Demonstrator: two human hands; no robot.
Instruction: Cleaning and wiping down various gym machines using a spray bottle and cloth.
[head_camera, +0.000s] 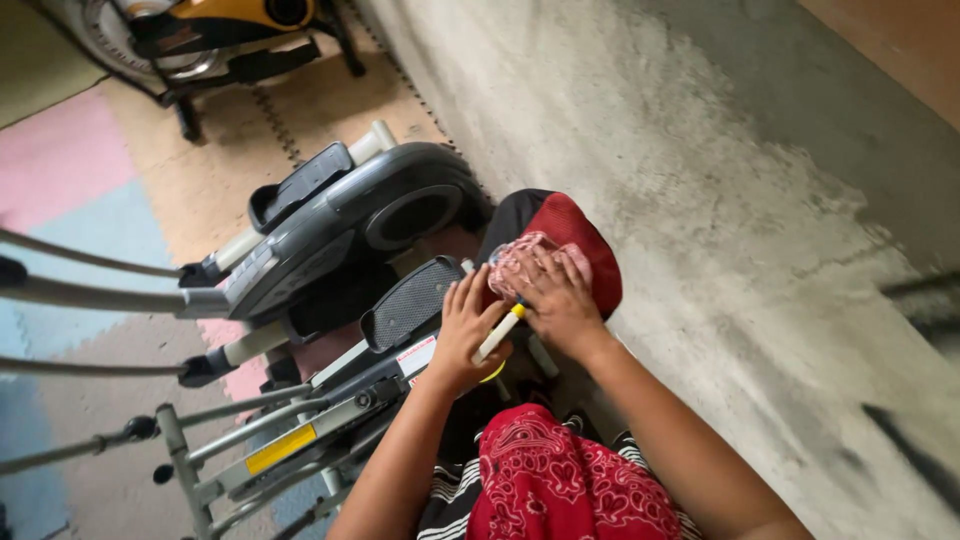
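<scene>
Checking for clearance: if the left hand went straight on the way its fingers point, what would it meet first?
Probably the pink patterned cloth under the right hand; the left hand, holding a white-and-yellow tool, points up toward it. Depth is unclear.

- A pink patterned cloth (525, 262) lay bunched against the red cover (585, 250), pressed flat under the right hand (558, 300).
- A slim white tool (500, 333) with a yellow band sat tilted in the left hand (462, 335), its tip reaching toward the cloth.

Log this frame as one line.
left hand: holds white-yellow tube | right hand: presses pink cloth on red-black seat | elliptical trainer beside
</scene>
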